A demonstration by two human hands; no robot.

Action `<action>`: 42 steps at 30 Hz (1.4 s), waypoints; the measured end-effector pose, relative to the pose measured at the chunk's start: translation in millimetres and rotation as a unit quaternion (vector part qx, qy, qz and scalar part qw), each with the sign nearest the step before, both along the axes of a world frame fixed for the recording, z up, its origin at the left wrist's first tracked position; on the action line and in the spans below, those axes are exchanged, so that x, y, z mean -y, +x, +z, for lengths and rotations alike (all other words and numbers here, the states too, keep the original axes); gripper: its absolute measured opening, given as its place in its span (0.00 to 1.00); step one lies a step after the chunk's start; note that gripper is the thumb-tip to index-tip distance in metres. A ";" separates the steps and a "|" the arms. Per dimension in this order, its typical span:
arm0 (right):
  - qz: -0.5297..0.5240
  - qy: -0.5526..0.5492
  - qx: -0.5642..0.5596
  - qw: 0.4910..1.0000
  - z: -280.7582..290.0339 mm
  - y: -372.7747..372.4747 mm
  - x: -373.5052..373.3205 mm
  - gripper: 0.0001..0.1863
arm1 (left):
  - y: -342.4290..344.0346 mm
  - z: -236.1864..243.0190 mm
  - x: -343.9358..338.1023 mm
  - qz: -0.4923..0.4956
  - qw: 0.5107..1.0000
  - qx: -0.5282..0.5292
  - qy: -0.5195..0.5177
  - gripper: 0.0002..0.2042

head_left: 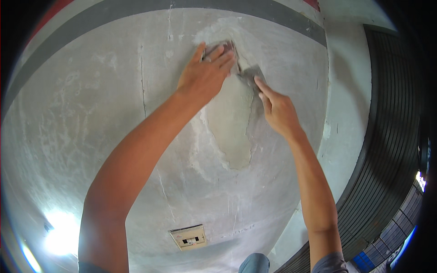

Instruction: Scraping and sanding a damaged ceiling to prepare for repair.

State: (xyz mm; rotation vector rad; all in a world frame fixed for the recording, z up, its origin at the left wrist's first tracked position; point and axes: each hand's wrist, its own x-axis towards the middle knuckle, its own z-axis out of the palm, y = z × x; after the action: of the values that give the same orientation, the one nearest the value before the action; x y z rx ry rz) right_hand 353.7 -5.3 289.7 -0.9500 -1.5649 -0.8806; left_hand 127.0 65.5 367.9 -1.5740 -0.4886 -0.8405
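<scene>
My left hand (pixel 205 73) has its fingers on a dark flat blade (pixel 217 49) against the upper edge of a fresh, pale patch of filler (pixel 230 127) on the grey wall (pixel 104 91). Just to its right, my right hand (pixel 277 109) grips a metal putty knife (pixel 251 72), its blade at the patch's upper right edge. The filler runs downward between my forearms with an irregular border. The knife's handle is mostly hidden in my fingers.
A beige switch plate (pixel 186 243) sits low on the wall. A pale corner strip (pixel 346 91) and dark ribbed shutter (pixel 382 113) stand at the right. A bright light (pixel 61 232) shines at lower left; a blue object (pixel 366 259) is at lower right.
</scene>
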 end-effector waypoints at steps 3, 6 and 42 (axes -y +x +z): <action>-0.072 -0.009 0.028 0.997 75.1 -13.2 1.9 0.22 | 8.2 61.7 7.6 0.025 0.999 0.041 0.020 0.20; -0.123 -0.004 0.034 0.992 145.0 -30.2 7.7 0.19 | 11.0 105.4 27.1 0.014 0.998 0.055 -0.040 0.21; -0.146 -0.059 -0.088 0.984 124.1 -87.6 16.3 0.23 | -15.8 113.4 -3.1 -0.052 0.991 0.099 -0.072 0.20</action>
State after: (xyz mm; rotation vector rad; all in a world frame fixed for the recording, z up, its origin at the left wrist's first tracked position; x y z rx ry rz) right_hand 266.1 -21.6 413.8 -1.3309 -1.3574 -0.8842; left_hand 111.2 68.7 481.3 -1.6680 -0.6248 -1.0685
